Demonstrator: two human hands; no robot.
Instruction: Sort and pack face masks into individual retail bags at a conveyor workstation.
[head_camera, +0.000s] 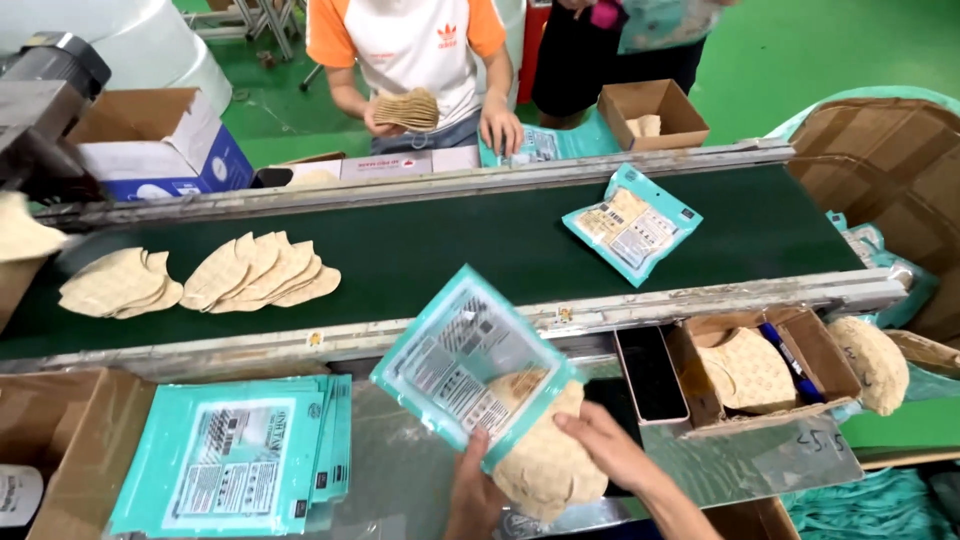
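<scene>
Nearest, at the near edge of the worktable (400, 470), both hands work one teal pouch (470, 365). Left hand (472, 498) grips the pouch's lower edge from below, fingers curled shut on it. Right hand (600, 445) pinches a stack of beige masks (548, 462) w/ thumb on top, the stack partly inside the pouch mouth, rest sticking out toward the near edge.

Left of the hands, near-left part of the table: a pile of flat teal pouches (235, 460), fanned slightly. A brown carton (90, 440) sits at the table's left edge, touching that pile.

Right side: a black tray (650, 375) just beside a small open cardboard box (765, 370) holding more beige masks, a blue pen (790, 360) lying across them. Another mask bundle (875, 360) sits at the box's right.

Beyond, the dark green conveyor belt (450, 250) runs left to right. On its left part lie two fanned mask heaps (200, 280), close together. Toward its right end, one filled teal pouch (632, 225), tilted.

Far side of the belt: a co-worker in a white & orange shirt (410, 45) holds a mask stack (407, 110) in one hand, other hand resting on a teal packet. A small open box (655, 112) stands at the far-right edge; a blue-white carton (160, 140) at far left.
</scene>
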